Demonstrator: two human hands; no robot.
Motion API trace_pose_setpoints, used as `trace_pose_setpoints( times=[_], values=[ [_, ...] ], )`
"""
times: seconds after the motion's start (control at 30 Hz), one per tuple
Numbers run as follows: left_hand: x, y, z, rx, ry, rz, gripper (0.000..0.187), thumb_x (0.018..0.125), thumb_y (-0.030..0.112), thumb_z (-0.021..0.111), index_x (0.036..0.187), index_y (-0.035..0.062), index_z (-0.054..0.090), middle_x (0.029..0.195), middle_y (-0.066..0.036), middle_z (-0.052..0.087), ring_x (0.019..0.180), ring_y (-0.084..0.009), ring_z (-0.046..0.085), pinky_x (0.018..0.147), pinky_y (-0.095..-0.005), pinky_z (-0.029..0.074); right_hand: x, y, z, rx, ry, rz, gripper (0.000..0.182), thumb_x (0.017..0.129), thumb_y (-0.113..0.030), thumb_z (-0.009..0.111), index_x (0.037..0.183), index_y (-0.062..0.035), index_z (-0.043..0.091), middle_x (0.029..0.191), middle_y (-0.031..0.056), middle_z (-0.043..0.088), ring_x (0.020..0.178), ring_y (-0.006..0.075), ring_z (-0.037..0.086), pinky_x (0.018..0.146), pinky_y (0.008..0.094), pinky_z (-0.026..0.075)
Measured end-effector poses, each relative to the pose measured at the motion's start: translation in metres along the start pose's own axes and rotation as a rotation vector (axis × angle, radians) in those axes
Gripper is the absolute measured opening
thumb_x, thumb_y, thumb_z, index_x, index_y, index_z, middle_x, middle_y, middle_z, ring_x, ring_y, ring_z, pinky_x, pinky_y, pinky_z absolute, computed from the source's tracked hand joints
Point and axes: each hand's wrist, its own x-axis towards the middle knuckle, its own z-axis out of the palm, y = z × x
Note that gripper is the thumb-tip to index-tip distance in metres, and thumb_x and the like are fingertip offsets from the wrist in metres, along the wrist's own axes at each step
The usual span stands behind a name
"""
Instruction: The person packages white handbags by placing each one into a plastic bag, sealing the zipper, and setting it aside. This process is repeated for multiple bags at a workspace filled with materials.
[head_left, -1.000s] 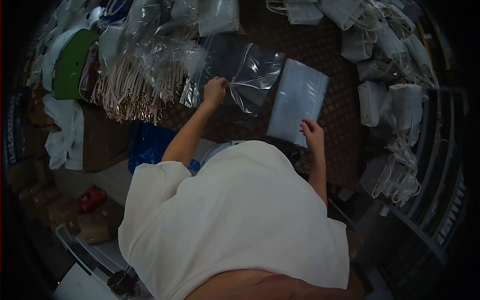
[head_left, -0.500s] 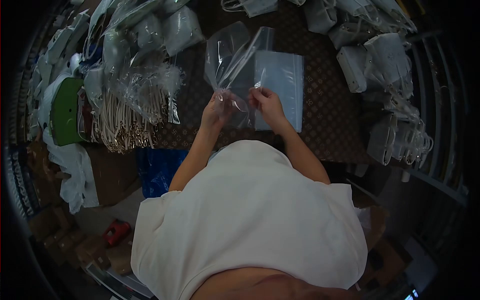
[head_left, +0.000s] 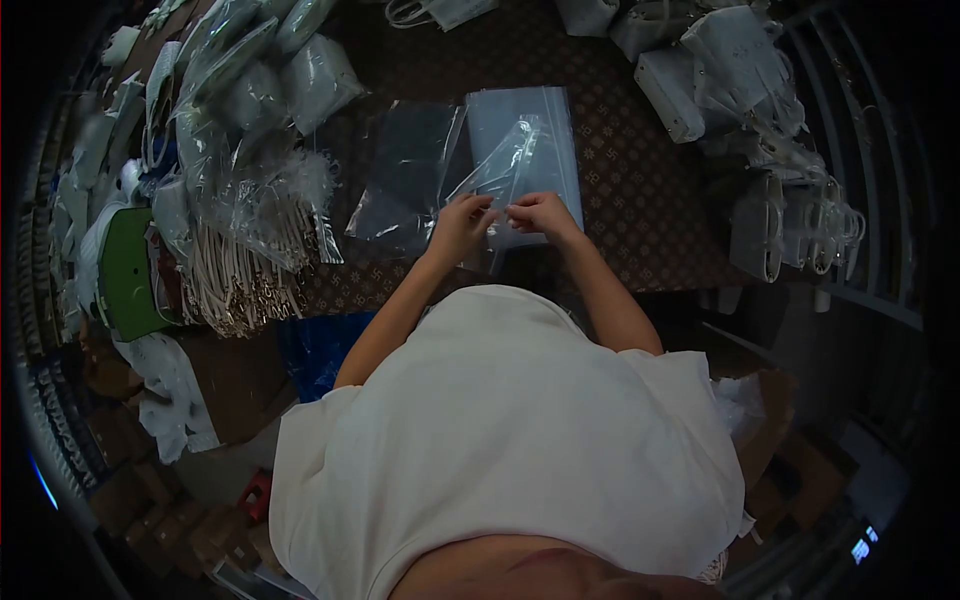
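Note:
Closed in a pinch, my left hand (head_left: pixel 461 228) is at the near edge of a thin clear plastic bag (head_left: pixel 510 160). My right hand (head_left: pixel 543 216) pinches the same bag a short way to the right, and the fingertips of both hands nearly meet. The held bag slants over a stack of flat, bluish clear bags (head_left: pixel 553 120). To the left of it another clear bag (head_left: pixel 405 165) lies flat on the brown patterned table cover (head_left: pixel 640 200). Glare on the plastic hides the exact edges between my fingers.
Plastic-wrapped white bags (head_left: pixel 320 80) and a bundle of pale straps with metal clasps (head_left: pixel 240 265) are on the left, beside a green piece (head_left: pixel 130 275). More white handbags (head_left: pixel 740 60) stand at the right. A blue plastic sheet (head_left: pixel 325 350) hangs below the table.
The clear bag once bunched at my left hand now lies flat to the left. My left hand has moved closer to my right hand, and the view has shifted.

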Motion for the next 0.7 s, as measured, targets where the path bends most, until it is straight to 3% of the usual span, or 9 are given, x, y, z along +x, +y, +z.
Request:
trace_pose_setpoints(
  times=[0.17, 0.27, 0.33, 0.43, 0.47, 0.53, 0.6, 0.63, 0.7],
  values=[
    [0.009, 0.007, 0.021, 0.058, -0.135, 0.018, 0.028, 0.069, 0.01, 0.07, 0.093, -0.0027, 0.061, 0.081, -0.013, 0.062, 0.068, -0.0206, 0.061, 0.063, -0.0274, 0.049, 0.012, 0.02, 0.011, 0.057, -0.101, -0.126, 0.016, 0.078, -0.018, 0.063, 0.074, -0.0029, 0.063, 0.061, 0.0012, 0.056, 0.052, 0.0071, 0.049, 0.048, 0.0199, 0.037],
    [0.009, 0.005, 0.012, -0.019, -0.171, -0.139, 0.025, 0.071, 0.01, 0.069, 0.091, -0.003, 0.061, 0.076, -0.01, 0.063, 0.061, -0.0168, 0.06, 0.059, -0.0249, 0.049, -0.005, 0.008, 0.015, 0.05, -0.095, -0.157, 0.019, 0.08, -0.022, 0.063, 0.07, -0.0053, 0.061, 0.062, -0.002, 0.055, 0.055, 0.0045, 0.044, 0.05, 0.0193, 0.035],
    [0.013, 0.001, 0.006, -0.316, -0.298, -0.444, 0.02, 0.074, 0.008, 0.066, 0.089, -0.0039, 0.061, 0.071, -0.009, 0.062, 0.058, -0.0129, 0.059, 0.056, -0.023, 0.048, -0.007, 0.012, 0.016, 0.114, -0.099, -0.182, 0.02, 0.08, -0.022, 0.062, 0.069, -0.0054, 0.06, 0.061, -0.0021, 0.054, 0.055, 0.0045, 0.044, 0.051, 0.0196, 0.035],
    [0.012, -0.005, 0.008, -0.634, -0.22, -0.601, 0.012, 0.078, 0.006, 0.06, 0.085, -0.0042, 0.06, 0.068, -0.007, 0.061, 0.058, -0.0118, 0.058, 0.055, -0.0227, 0.047, -0.009, 0.021, 0.024, 0.2, -0.032, -0.281, 0.023, 0.08, -0.023, 0.062, 0.067, -0.0045, 0.059, 0.061, -0.0025, 0.053, 0.056, 0.0045, 0.043, 0.051, 0.0198, 0.035],
    [0.014, -0.012, 0.006, -0.632, -0.227, -0.602, 0.012, 0.078, 0.006, 0.06, 0.085, -0.0042, 0.06, 0.068, -0.007, 0.061, 0.058, -0.0118, 0.058, 0.055, -0.0227, 0.047, -0.011, 0.026, 0.027, 0.224, 0.043, -0.352, 0.025, 0.08, -0.024, 0.061, 0.066, -0.0033, 0.059, 0.061, -0.0027, 0.052, 0.056, 0.0046, 0.043, 0.051, 0.0197, 0.034],
    [0.026, -0.038, -0.011, -0.446, 0.194, -0.531, 0.011, 0.081, 0.006, 0.055, 0.08, -0.0051, 0.058, 0.066, -0.008, 0.059, 0.056, -0.0117, 0.056, 0.052, -0.0237, 0.047, -0.024, 0.041, 0.02, 0.044, 0.119, -0.313, 0.024, 0.08, -0.023, 0.061, 0.067, -0.0028, 0.058, 0.061, -0.0004, 0.053, 0.056, 0.0091, 0.046, 0.052, 0.022, 0.036],
    [0.038, -0.06, -0.038, -0.272, 0.343, -0.363, 0.009, 0.081, 0.004, 0.053, 0.078, -0.0039, 0.057, 0.066, -0.01, 0.058, 0.055, -0.0139, 0.056, 0.051, -0.0259, 0.045, -0.033, 0.043, 0.014, -0.145, 0.193, -0.271, 0.024, 0.079, -0.022, 0.061, 0.067, -0.0022, 0.058, 0.061, 0.002, 0.055, 0.056, 0.0135, 0.05, 0.053, 0.0242, 0.039],
    [0.039, -0.043, -0.04, -0.269, 0.343, -0.37, 0.009, 0.081, 0.004, 0.053, 0.078, -0.0039, 0.057, 0.066, -0.01, 0.058, 0.055, -0.0139, 0.056, 0.051, -0.0259, 0.045, -0.04, 0.04, 0.015, -0.368, 0.291, -0.31, 0.022, 0.078, -0.021, 0.061, 0.067, -0.0012, 0.057, 0.062, 0.006, 0.056, 0.058, 0.0195, 0.053, 0.055, 0.0279, 0.041],
    [0.048, -0.009, -0.039, 0.128, 0.267, -0.073, 0.008, 0.079, 0.003, 0.054, 0.082, -0.0031, 0.057, 0.07, -0.012, 0.058, 0.059, -0.0209, 0.058, 0.053, -0.0293, 0.045, -0.038, 0.037, 0.02, -0.586, 0.389, -0.351, 0.021, 0.076, -0.019, 0.062, 0.068, -0.0003, 0.057, 0.063, 0.01, 0.057, 0.059, 0.0255, 0.056, 0.057, 0.0317, 0.044]
  ],
)
